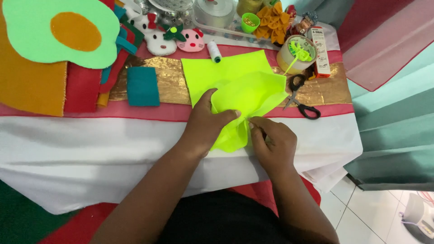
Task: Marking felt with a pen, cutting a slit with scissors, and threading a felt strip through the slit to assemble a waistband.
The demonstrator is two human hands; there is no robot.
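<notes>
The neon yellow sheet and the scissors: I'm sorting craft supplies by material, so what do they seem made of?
The neon yellow sheet, pinched by the left hand and right hand, looks like felt or a similar soft fabric: matte and folding limply. The scissors appear to have metal blades, grey and slightly shiny, with black, probably plastic, handles.

Lighting: bright, even, soft daylight quality; source direction cannot be told. Shadows: faint, short, close under the hands [239,131] on the white cloth of the bench [90,149]. Glare: neon yellow felt [239,86] between and beyond the hands is oversaturated, its folds nearly washed flat; mild sheen on the gold band [172,86] beyond the hands. Focus: sharp at the hands; slightly soft at the far clutter. Distortion: wide-angle bowing toward the frame edges.
</notes>
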